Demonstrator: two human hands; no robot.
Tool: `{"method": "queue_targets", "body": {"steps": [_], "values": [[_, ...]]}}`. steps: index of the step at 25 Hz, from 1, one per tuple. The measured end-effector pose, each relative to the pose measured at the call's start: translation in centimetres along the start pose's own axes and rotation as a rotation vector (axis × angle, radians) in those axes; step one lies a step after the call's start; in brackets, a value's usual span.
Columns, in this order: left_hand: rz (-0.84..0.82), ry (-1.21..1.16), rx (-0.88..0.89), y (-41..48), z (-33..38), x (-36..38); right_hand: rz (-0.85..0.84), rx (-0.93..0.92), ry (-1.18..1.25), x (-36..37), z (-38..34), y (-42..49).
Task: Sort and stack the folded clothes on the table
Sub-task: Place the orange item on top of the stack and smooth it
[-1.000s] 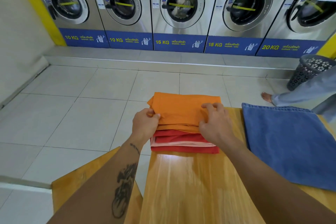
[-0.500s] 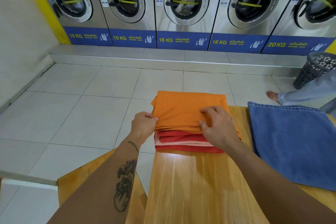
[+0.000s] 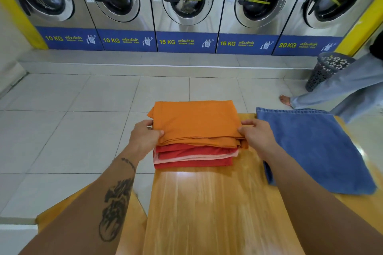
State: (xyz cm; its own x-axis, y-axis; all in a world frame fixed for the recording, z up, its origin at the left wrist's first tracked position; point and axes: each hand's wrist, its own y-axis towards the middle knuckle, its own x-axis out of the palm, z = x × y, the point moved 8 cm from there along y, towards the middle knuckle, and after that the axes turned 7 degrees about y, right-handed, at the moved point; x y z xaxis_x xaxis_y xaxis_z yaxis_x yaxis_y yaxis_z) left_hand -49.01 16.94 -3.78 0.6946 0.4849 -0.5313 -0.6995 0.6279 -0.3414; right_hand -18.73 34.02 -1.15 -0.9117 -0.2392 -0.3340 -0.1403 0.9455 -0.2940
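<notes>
orange cloth point(image 3: 196, 122) | folded, topmost on red/pink stack point(image 3: 193, 156), far end of table point(image 3: 207, 213) | L edge pinched by left hand point(image 3: 145, 137), R edge by right hand point(image 3: 258, 136) | blue towel point(image 3: 315, 147) laid beside, R.

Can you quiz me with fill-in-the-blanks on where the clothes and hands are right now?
1. The top garment of the stack is coloured ____.
2. Both the left hand and the right hand take a grip on the ____ garment's side edges.
3. To the stack's right the ____ towel lies flat on the wooden table.

Missing words: orange; orange; blue.
</notes>
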Motion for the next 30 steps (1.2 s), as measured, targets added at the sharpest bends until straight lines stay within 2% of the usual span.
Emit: {"method": "queue_targets", "body": {"steps": [4,8,10,13,17,19,22,27,30], "values": [[-0.033,-0.316,-0.107,-0.1,-2.4,0.0,-0.013,0.02,0.103,-0.7,1.2,0.1],[-0.037,-0.206,-0.154,-0.4,-4.6,0.6,-0.16,0.287,0.231,0.8,5.1,-0.1],[-0.028,-0.149,-0.128,-0.2,-3.5,0.5,-0.167,0.334,0.249,0.7,4.9,-0.1],[0.057,-0.074,-0.071,0.5,-0.9,-0.8,-0.169,0.28,0.218,0.6,2.9,0.5],[0.28,-0.07,-0.067,1.6,2.0,-2.5,-0.115,0.174,0.164,1.5,-0.4,2.7],[0.248,-0.061,-0.08,3.0,2.7,-1.7,-0.093,0.125,0.095,2.4,-1.8,4.1],[0.112,0.016,-0.038,4.7,3.5,0.4,-0.124,0.103,0.074,3.4,-2.1,5.4],[0.198,-0.113,-0.064,5.3,1.0,0.4,-0.143,0.263,0.129,3.5,1.6,5.3],[0.2,0.04,-0.038,5.0,0.9,0.4,-0.105,0.212,0.074,3.6,1.4,5.1]]}}
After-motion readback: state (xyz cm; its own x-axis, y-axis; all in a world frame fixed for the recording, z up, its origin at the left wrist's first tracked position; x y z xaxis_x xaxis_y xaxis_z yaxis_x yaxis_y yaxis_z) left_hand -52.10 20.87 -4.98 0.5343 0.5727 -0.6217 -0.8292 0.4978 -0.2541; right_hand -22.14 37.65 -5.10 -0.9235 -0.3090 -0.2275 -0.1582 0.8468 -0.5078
